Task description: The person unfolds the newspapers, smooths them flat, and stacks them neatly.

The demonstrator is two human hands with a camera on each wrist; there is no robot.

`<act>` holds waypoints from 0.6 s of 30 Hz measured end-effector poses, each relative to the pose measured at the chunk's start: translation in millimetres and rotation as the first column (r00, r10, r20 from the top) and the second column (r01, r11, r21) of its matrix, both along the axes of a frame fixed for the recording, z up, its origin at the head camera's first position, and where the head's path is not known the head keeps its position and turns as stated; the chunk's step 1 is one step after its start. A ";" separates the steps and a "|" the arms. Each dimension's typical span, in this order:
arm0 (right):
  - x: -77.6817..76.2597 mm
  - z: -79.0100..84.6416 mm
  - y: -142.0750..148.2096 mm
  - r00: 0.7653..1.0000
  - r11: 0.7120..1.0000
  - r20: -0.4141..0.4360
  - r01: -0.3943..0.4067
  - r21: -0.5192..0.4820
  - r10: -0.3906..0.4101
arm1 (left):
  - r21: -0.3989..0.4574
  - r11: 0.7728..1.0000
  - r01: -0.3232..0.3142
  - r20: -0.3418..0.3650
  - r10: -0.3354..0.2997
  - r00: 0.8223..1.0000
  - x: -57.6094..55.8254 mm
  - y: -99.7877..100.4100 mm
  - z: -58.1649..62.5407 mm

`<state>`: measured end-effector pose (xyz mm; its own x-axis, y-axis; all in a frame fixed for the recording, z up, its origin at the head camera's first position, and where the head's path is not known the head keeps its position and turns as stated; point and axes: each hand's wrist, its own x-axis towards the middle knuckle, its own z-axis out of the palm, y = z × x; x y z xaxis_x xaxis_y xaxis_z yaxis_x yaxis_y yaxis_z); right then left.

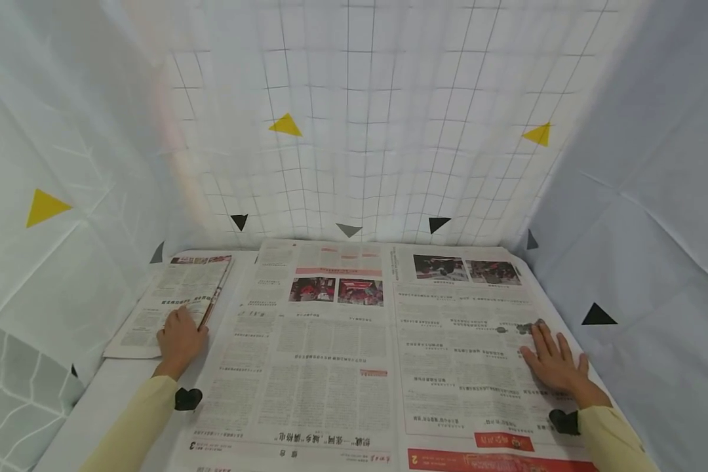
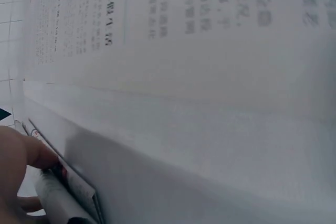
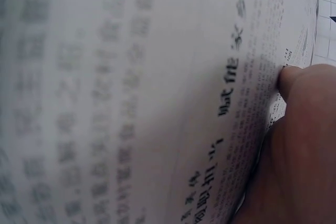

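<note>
A large open newspaper (image 1: 330, 341) lies spread over the white table, its print upside down in the head view. At its right side, my right hand (image 1: 551, 360) rests flat with fingers spread; the right wrist view shows this hand (image 3: 304, 129) close up against the printed sheet (image 3: 157, 103). To the left lies a folded stack of newspaper (image 1: 177, 282). My left hand (image 1: 181, 337) grips this stack near its right edge, fingers bent over the top. In the left wrist view the left hand (image 2: 16, 166) has a digit against the layered paper edge (image 2: 79, 187).
The white table (image 1: 118, 393) shows between the stack and the spread sheet. White fabric walls (image 1: 354, 151) with grid lines and triangle marks enclose the table at the back and both sides. Dark patches (image 1: 187, 398) sit by the wrists.
</note>
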<state>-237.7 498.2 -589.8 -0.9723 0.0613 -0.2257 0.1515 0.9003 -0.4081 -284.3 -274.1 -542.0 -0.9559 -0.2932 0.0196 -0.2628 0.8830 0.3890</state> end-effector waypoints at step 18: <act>7.5 8.3 -13.7 0.999 0.999 -0.004 0.035 -0.015 -0.035 | -0.094 0.995 -0.017 -0.034 0.014 0.999 -0.3 -1.3 8.6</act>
<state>-230.2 484.5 -581.5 -0.9706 0.0915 -0.2227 0.1807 0.8882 -0.4224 -284.6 -275.4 -533.3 -0.9494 -0.3036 0.0800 -0.2653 0.9120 0.3129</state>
